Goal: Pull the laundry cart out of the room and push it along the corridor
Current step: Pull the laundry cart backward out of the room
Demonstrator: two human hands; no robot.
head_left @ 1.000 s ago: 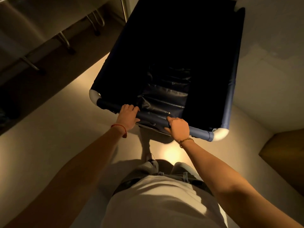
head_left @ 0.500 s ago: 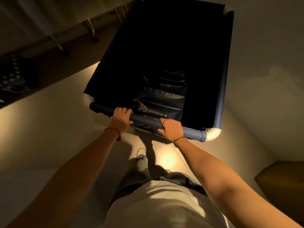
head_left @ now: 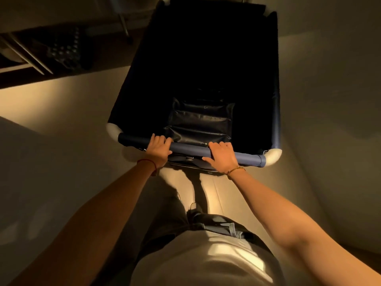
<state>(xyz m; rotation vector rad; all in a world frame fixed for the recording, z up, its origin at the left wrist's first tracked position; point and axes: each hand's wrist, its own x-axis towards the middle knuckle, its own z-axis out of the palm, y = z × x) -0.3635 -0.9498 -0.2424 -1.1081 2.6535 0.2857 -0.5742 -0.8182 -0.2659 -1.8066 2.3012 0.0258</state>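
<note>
The laundry cart [head_left: 276,112] is a deep dark-blue fabric bin on a tube frame with white corner joints, filling the upper middle of the head view. Its inside is almost black, with a shiny folded dark lining low at the near end. My left hand [head_left: 158,150] grips the near top rail left of centre. My right hand [head_left: 222,156] wraps the same rail right of centre. Both arms reach straight forward from my body. The cart's wheels are hidden under the bin.
A pale wall [head_left: 329,69] runs close along the cart's right side. At the upper left are a dark perforated basket [head_left: 64,48] and metal frame legs [head_left: 125,25]. The light floor [head_left: 61,120] spreads to the left.
The cart has swung so that it points more straight ahead. The dark basket at the left has come further into view, and the brown box at the right has left the frame. Both hands kept their grip.
</note>
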